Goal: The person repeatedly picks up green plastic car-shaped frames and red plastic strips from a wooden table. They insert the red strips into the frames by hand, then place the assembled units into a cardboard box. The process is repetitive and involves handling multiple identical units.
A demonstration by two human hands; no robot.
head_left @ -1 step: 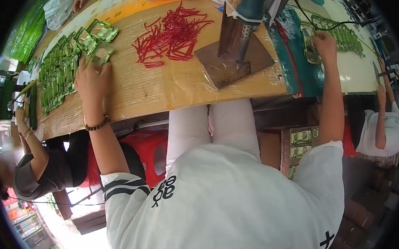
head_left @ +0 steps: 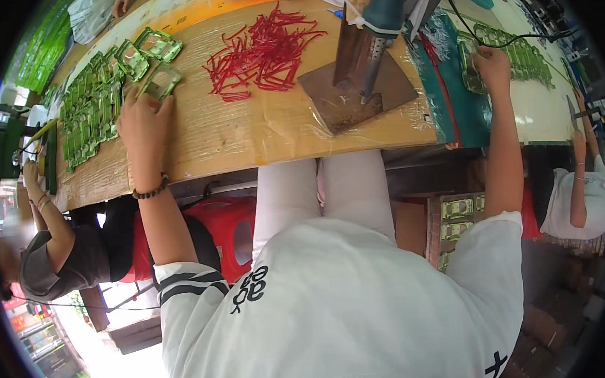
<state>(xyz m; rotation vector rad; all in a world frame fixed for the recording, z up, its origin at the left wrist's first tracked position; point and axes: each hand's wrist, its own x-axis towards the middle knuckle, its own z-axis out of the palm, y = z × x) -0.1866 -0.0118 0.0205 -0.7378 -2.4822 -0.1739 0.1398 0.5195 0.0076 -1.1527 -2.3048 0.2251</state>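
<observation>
At the left of the table my left hand is closed on the near edge of a clear green plastic frame, with the fingertips partly hidden. Beyond it lie two similar frames, one of them a green frame at the far end. Rows of green plastic parts are packed together to the left of this hand. Over on the right, my right hand pinches the edge of a green plastic piece on the dark green mat. More such pieces stand in a row just past it.
A heap of red strips lies mid-table. Right of it, a heat-gun-like tool points down at a brown metal plate. A black cable crosses above the right-hand pieces. Co-workers sit at both sides.
My left hand and the green frame in it have shifted slightly to the right. My right hand stays at its piece.
</observation>
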